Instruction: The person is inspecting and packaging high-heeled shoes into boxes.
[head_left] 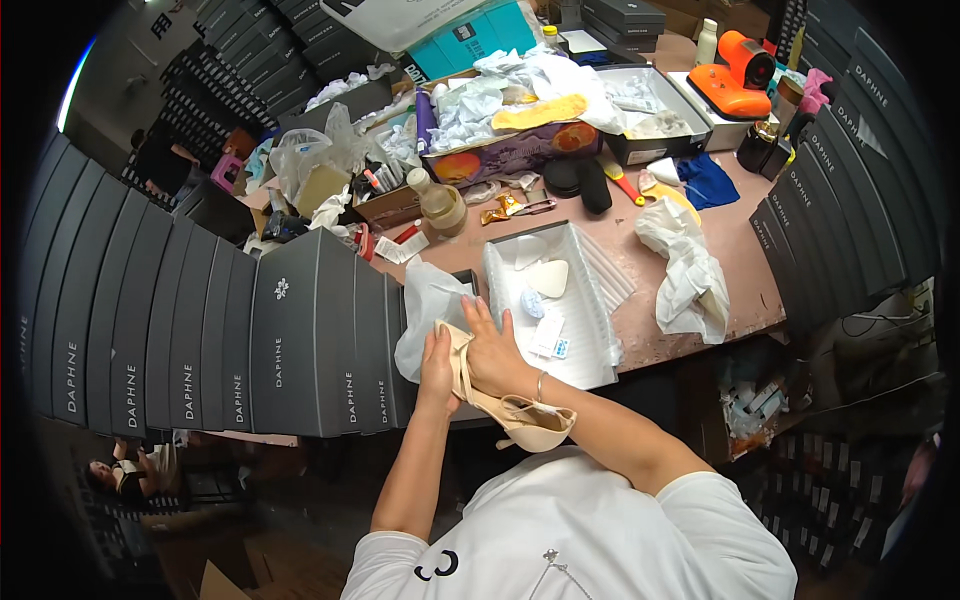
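Observation:
A beige high-heeled shoe [538,428] with a thin strap lies slantwise between my hands, in front of the table edge. My left hand [437,368] is closed around its far end. Against the shoe's other side rests my right hand [494,352], fingers stretched out and apart, palm hidden. The near end of the shoe hangs under my right wrist. White tissue paper [428,300] lies just beyond my left fingers. Right of it is an open box [592,372] lined in white, holding pale pads [548,278] and a small white packet [547,332].
Dark shoeboxes [310,330] stand in a row at left; more boxes [830,190] are stacked at right. Crumpled paper [685,270] lies right of the lined box. Behind are a bottle [440,207], a paper-filled carton [515,150] and an orange device [730,92]. Other people are at far left.

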